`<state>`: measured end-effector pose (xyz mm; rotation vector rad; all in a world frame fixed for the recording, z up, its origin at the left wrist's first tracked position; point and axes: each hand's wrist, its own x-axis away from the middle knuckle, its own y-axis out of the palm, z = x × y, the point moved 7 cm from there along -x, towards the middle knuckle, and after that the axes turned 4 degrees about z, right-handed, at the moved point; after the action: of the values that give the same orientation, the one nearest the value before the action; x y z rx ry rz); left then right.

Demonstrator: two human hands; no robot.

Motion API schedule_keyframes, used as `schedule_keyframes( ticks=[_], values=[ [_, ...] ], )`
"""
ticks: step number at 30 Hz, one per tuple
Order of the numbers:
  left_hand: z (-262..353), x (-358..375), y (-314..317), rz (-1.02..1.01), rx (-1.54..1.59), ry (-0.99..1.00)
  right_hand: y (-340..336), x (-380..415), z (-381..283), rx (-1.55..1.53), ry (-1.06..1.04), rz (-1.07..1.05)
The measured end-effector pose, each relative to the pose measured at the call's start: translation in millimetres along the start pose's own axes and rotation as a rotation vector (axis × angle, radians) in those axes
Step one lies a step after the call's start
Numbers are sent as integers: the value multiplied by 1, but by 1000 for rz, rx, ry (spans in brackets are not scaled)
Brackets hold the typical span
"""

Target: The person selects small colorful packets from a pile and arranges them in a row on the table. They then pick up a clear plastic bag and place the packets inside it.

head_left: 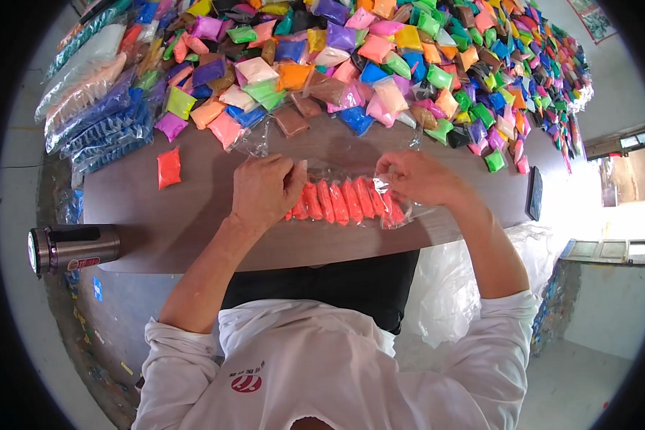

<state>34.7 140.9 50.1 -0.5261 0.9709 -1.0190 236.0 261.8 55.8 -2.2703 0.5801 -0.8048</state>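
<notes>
A clear plastic bag (345, 202) lies near the table's front edge, with a row of several small red packets standing side by side inside it. At the bag's left end, my left hand (265, 188) is closed, thumb and fingers gripping the plastic. My right hand (417, 178) pinches the film at the other end, above the last red packets. The fingertips of both hands are partly hidden. One loose red packet (168, 168) lies flat on the table to the left of my left hand.
A big heap of small coloured packets (380, 50) covers the back of the table (172, 229). Filled clear bags (97, 100) are stacked at the left. A steel flask (75, 247) lies at the left edge, and a dark flat device (534, 193) sits at the right edge.
</notes>
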Motion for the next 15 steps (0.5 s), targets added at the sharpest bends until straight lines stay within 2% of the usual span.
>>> schedule_keyframes(
  ticks=[2,5,8,11,15],
  values=[
    [1,1,-1,6,4,2,2,4,6,-199,100,-78],
    [1,2,-1,3,6,-4,1,4,21,-317,209,-89],
    [3,3,-2,-5,12,-7,7,9,17,-184,89,-109],
    [3,4,-1,1,19,-6,6,14,10,-273,39,-149],
    [4,7,-1,29,26,-2,9,13,14,-209,67,-189]
  ],
)
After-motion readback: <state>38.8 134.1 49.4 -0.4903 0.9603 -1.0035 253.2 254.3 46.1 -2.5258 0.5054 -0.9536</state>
